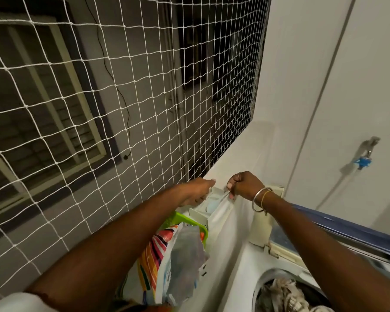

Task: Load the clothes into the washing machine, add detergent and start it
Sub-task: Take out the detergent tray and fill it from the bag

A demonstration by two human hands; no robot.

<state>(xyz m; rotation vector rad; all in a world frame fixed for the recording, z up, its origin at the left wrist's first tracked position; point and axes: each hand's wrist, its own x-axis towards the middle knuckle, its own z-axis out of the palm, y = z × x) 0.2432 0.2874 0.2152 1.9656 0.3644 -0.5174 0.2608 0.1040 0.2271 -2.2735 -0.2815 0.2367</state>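
Observation:
The white washing machine (232,262) stands at the lower right, its drum open with pale clothes (282,293) inside. At its back left corner the detergent drawer (199,211) is pulled out and holds something pale blue-white. My left hand (197,190) curls its fingers over the drawer's left rim. My right hand (243,184), with bangles on the wrist, pinches a thin silvery spoon-like thing (225,195) over the drawer. A colourful detergent bag (167,262) sits in a green basket (185,218) to the left of the machine.
A white safety net (122,109) covers the opening on the left, right beside the basket. The machine's blue lid (351,228) stands raised at the right. A wall tap (369,145) with a blue hose connector (361,162) is on the white wall behind.

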